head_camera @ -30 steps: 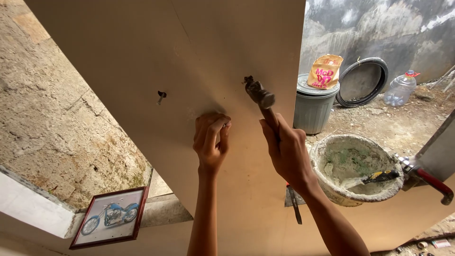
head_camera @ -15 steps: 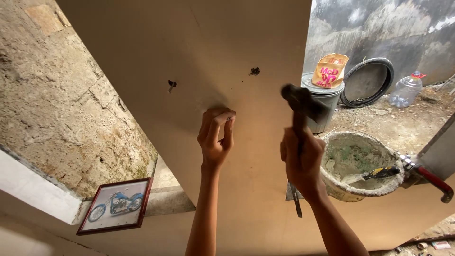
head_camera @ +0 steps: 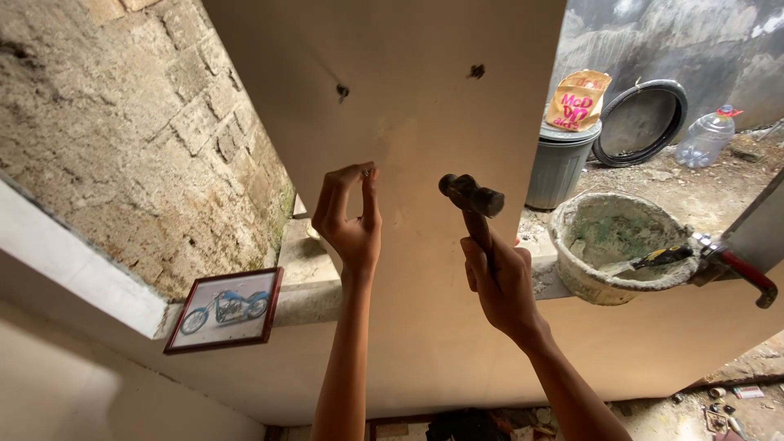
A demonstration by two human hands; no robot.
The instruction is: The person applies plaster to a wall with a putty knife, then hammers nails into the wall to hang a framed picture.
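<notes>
The nail [head_camera: 368, 172] is pinched in the left hand [head_camera: 349, 219] against the middle of the pale board [head_camera: 425, 98]; the right hand [head_camera: 502, 282] grips the hammer [head_camera: 472, 198] just beside it.

Both arms come up bare from the bottom of the shot, no sleeves anywhere, not even a cuff near the elbows. No gloves either. The left hand [head_camera: 353, 216] is slim, long fingers, short nails, and there's no ring or band showing on it. The right hand [head_camera: 500, 282] is the same story: bare knuckles, bare thumb, nothing on the wrist below it, no watch, no strap. Forearms under both hands are lean and plain, with no tattoos or marks I can make out. That's all of the body that's in view, just hands and forearms.
</notes>
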